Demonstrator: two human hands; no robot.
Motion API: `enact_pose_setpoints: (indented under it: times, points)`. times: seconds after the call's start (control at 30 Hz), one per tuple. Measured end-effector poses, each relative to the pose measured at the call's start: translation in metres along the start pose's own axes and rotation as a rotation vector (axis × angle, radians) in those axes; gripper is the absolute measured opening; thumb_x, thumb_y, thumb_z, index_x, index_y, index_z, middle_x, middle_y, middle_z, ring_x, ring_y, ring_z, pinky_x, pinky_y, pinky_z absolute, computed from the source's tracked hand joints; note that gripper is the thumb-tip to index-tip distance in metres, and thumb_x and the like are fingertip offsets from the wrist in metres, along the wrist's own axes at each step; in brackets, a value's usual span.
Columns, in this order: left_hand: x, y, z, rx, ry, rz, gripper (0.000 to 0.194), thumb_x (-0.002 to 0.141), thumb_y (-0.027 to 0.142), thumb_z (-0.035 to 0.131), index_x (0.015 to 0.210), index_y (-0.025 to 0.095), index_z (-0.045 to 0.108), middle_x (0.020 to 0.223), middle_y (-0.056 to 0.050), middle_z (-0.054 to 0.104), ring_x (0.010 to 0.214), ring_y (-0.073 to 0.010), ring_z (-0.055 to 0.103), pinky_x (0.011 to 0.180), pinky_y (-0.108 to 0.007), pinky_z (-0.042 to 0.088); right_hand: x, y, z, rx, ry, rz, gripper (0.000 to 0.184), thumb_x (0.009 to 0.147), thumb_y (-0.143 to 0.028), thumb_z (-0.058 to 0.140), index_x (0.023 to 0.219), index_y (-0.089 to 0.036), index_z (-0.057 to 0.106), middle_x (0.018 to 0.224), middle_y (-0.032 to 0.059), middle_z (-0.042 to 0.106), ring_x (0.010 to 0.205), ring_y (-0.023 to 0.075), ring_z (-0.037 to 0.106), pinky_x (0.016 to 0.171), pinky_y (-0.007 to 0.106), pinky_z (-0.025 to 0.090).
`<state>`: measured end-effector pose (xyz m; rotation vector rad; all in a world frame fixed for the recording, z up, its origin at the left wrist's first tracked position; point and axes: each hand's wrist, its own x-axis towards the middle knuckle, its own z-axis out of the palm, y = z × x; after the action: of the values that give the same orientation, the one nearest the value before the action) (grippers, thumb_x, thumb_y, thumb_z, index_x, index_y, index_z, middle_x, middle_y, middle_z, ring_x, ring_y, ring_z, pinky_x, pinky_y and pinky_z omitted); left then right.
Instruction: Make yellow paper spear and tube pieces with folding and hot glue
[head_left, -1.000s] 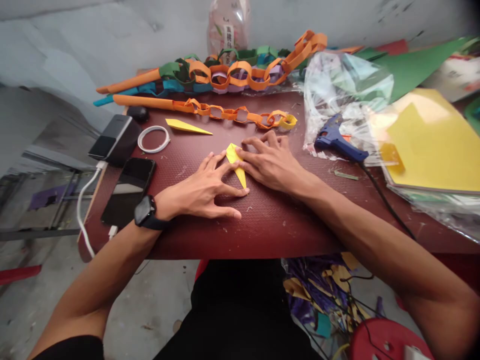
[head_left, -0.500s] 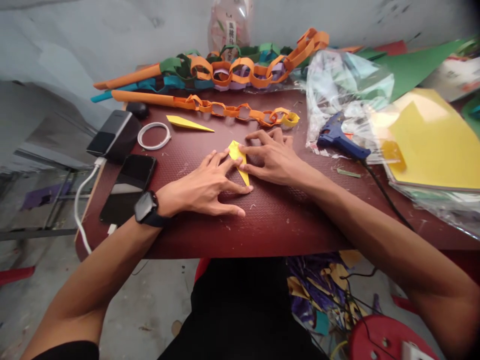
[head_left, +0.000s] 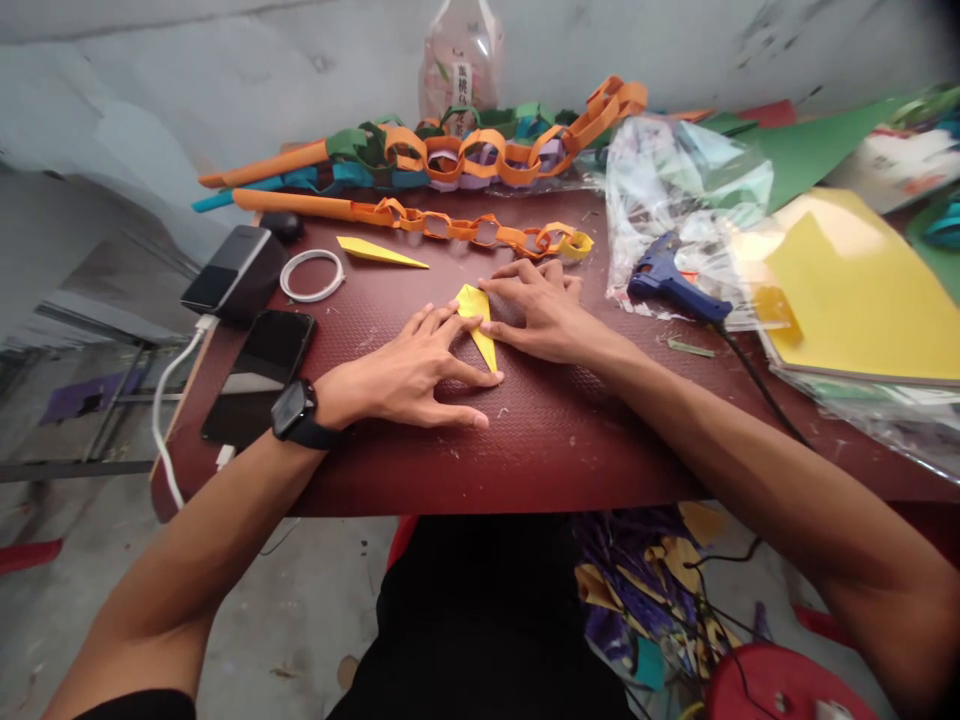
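Observation:
A folded yellow paper piece (head_left: 480, 338), kite-shaped with a long point toward me, lies flat on the dark red table (head_left: 420, 470). My left hand (head_left: 420, 365) rests on it from the left, fingers spread, with fingertips on its middle and at its lower tip. From the right, my right hand (head_left: 544, 310) touches the paper's right edge with its thumb and a fingertip, fingers apart and curved. Behind my left hand lies a second, narrow folded yellow paper piece (head_left: 379, 252).
Paper chains (head_left: 480, 150) run along the back. On the left are a phone (head_left: 259, 375), a white ring (head_left: 311, 275) and a black box-like device (head_left: 232, 270). A blue glue gun (head_left: 675, 280), plastic bag (head_left: 675, 180) and yellow paper stack (head_left: 870, 290) lie right.
My right hand's index fingertip has shifted slightly up along the paper's right edge. My left hand stays in place, and the camera view has tilted slightly.

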<state>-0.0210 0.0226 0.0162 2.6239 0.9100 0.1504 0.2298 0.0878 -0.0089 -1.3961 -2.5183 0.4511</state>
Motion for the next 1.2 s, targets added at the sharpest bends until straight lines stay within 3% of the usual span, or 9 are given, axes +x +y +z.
enact_pose_setpoints:
  times: [0.3,0.4,0.57,0.77,0.87,0.97,1.03,1.1,1.2]
  points:
    - [0.000,-0.004,0.000,-0.131,-0.056,-0.079,0.061,0.098,0.069,0.080,0.149,0.037,0.079,0.196,-0.008,0.010,0.179,-0.0523,0.012,0.142,-0.077,0.012,0.023,-0.002,0.012,0.005,0.126,0.110,0.036,0.106,-0.041,0.063,0.135,-0.027,0.078,0.150,0.0164,0.065,0.138,0.0490,0.049,0.106,0.075,0.041]
    - [0.000,-0.005,0.001,-0.129,-0.058,-0.084,0.058,0.099,0.068,0.079,0.149,0.037,0.080,0.197,-0.007,0.005,0.179,-0.0539,0.008,0.141,-0.079,0.011,0.036,-0.009,0.016,0.000,0.189,0.161,0.028,0.107,-0.033,0.058,0.125,-0.025,0.078,0.146,0.0172,0.068,0.135,0.0474,0.050,0.106,0.076,0.040]
    - [0.001,-0.010,0.005,-0.139,0.015,-0.060,0.048,0.100,0.062,0.081,0.143,0.040,0.083,0.196,-0.007,0.014,0.177,-0.0539,0.017,0.139,-0.082,0.013,0.036,-0.016,0.013,-0.030,0.221,0.090,0.034,0.112,-0.032,0.050,0.119,-0.023,0.082,0.141,0.0173,0.070,0.136,0.0460,0.051,0.108,0.074,0.040]
    - [0.003,-0.020,0.010,-0.143,0.138,0.007,0.035,0.099,0.052,0.086,0.131,0.038,0.089,0.192,-0.009,0.025,0.179,-0.0493,0.013,0.142,-0.077,0.017,0.023,-0.002,0.000,-0.016,0.101,-0.021,0.032,0.106,-0.047,0.067,0.120,-0.025,0.085,0.147,0.0163,0.066,0.137,0.0475,0.050,0.104,0.069,0.042]
    - [0.005,-0.028,0.009,-0.119,0.285,-0.021,0.032,0.100,0.045,0.087,0.131,0.036,0.088,0.182,-0.012,0.042,0.173,-0.0432,0.033,0.140,-0.074,0.029,0.025,-0.002,0.000,0.011,0.060,-0.028,0.037,0.100,-0.053,0.076,0.124,-0.025,0.083,0.145,0.0162,0.066,0.135,0.0463,0.051,0.105,0.067,0.042]
    - [0.006,-0.041,0.006,-0.065,0.531,-0.154,0.030,0.104,0.040,0.082,0.130,0.026,0.085,0.155,-0.016,0.065,0.149,-0.0345,0.061,0.130,-0.061,0.049,0.026,-0.007,0.003,0.028,0.034,-0.004,0.039,0.099,-0.050,0.080,0.125,-0.022,0.081,0.143,0.0171,0.066,0.136,0.0457,0.052,0.106,0.066,0.043]
    - [0.006,-0.049,0.003,-0.004,0.661,-0.293,0.031,0.105,0.039,0.078,0.132,0.023,0.083,0.139,-0.014,0.069,0.132,-0.0303,0.069,0.121,-0.054,0.057,0.025,-0.009,0.004,0.031,0.027,-0.006,0.044,0.099,-0.051,0.080,0.131,-0.021,0.079,0.144,0.0179,0.065,0.137,0.0461,0.052,0.107,0.067,0.044]
    - [0.007,-0.056,-0.001,0.078,0.684,-0.413,0.037,0.105,0.035,0.076,0.139,0.021,0.079,0.140,-0.014,0.068,0.131,-0.0313,0.068,0.119,-0.053,0.058,0.024,-0.011,0.004,0.021,0.026,-0.015,0.049,0.098,-0.054,0.081,0.135,-0.021,0.078,0.146,0.0187,0.064,0.138,0.0471,0.051,0.106,0.067,0.044]
    - [0.011,-0.059,-0.008,0.235,0.594,-0.544,0.043,0.105,0.027,0.073,0.147,0.021,0.075,0.150,-0.017,0.066,0.137,-0.0353,0.065,0.120,-0.056,0.056,0.021,-0.013,0.005,0.024,0.015,-0.024,0.048,0.096,-0.056,0.083,0.130,-0.022,0.079,0.145,0.0191,0.063,0.138,0.0479,0.050,0.106,0.067,0.045]
